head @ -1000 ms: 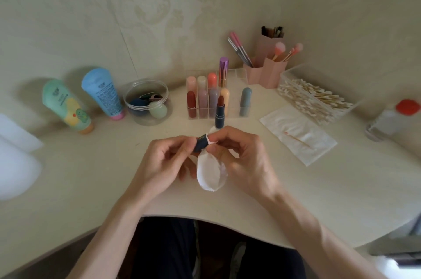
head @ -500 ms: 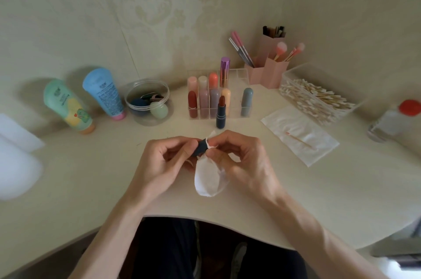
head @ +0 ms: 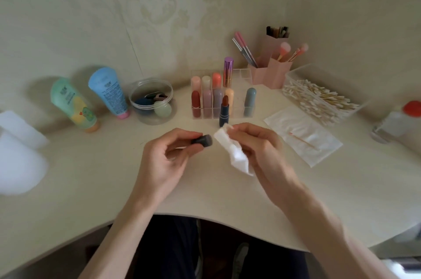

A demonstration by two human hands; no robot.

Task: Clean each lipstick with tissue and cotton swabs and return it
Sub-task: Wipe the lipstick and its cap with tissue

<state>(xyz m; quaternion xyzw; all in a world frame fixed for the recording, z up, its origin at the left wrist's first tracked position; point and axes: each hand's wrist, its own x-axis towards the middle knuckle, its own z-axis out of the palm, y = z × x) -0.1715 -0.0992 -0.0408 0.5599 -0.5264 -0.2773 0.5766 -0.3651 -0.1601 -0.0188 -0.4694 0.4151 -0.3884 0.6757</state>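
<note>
My left hand [head: 163, 160] pinches a dark lipstick cap [head: 202, 141] between thumb and fingers, its open end facing right. My right hand [head: 259, 146] grips a crumpled white tissue [head: 234, 151], held just to the right of the cap and apart from it. The uncapped dark lipstick [head: 224, 111] with a brown-red bullet stands upright on the desk in front of the clear lipstick organizer [head: 237, 94], which holds several capped lipsticks. A clear box of cotton swabs [head: 319, 96] sits at the right.
A flat tissue [head: 303, 135] with a used swab lies right of my hands. Pink brush holders [head: 271, 71] stand behind the organizer. A round clear jar [head: 152, 101] and two tubes [head: 91, 101] sit at the left. A red-capped bottle [head: 396, 121] is far right.
The tissue was wrapped around the cap's end between both hands. Now my right hand has pulled the tissue off to the right, and the cap is bare in my left hand.
</note>
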